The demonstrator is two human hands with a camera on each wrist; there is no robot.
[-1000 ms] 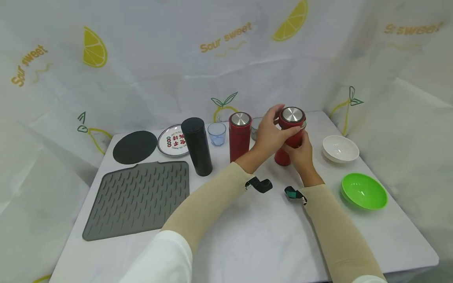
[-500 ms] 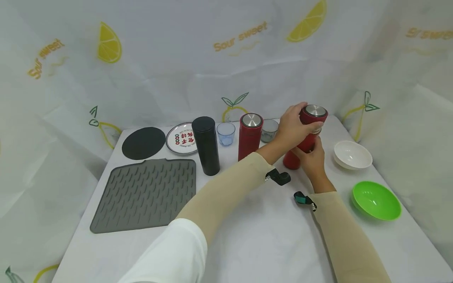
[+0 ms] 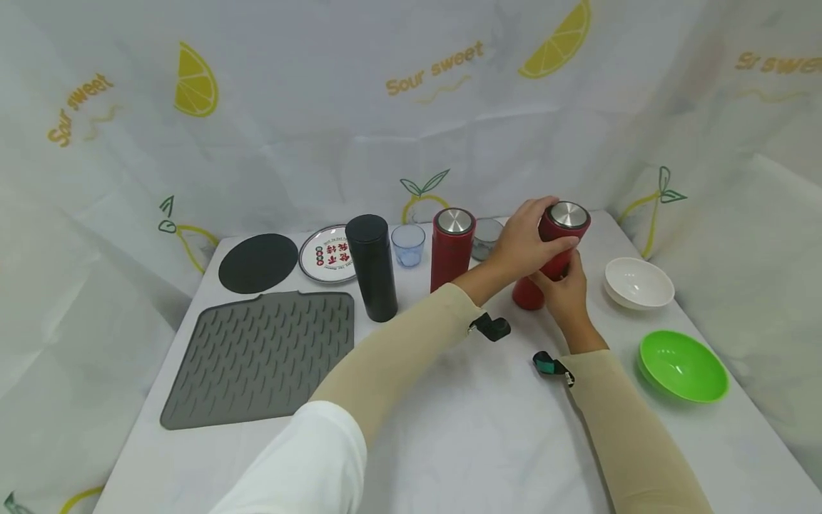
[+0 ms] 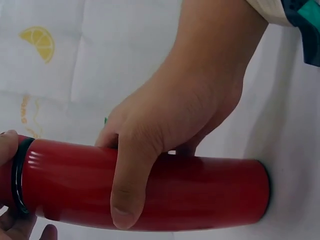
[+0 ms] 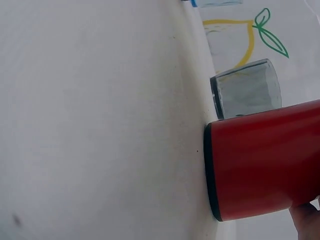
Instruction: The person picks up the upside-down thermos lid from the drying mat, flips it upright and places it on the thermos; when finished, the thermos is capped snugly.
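Note:
In the head view, a red thermos [image 3: 529,294] stands upright on the table's right side. My left hand [image 3: 529,239] holds its lid [image 3: 565,220], red with a silver disc on top, fingers round the rim. Lower down, my right hand [image 3: 568,294] grips the body. The left wrist view has the right hand [image 4: 185,107] wrapped round the red body [image 4: 210,192], thumb across the front. At that frame's left edge, left fingertips touch the lid, which meets the body at a black ring [image 4: 20,175]. The right wrist view shows the thermos's black base [image 5: 212,175] on the cloth.
A second red thermos [image 3: 452,250] and a black one [image 3: 374,275] stand left of the hands. Behind are a blue glass [image 3: 408,246] and a grey glass [image 5: 250,90]. A white bowl [image 3: 638,283] and green bowl [image 3: 683,366] sit right; a grey mat [image 3: 270,357] lies left.
My left hand has lowered the lid onto the red thermos; the bright metal neck seen half a second ago is covered. The right hand keeps its grip. The head view has turned slightly left.

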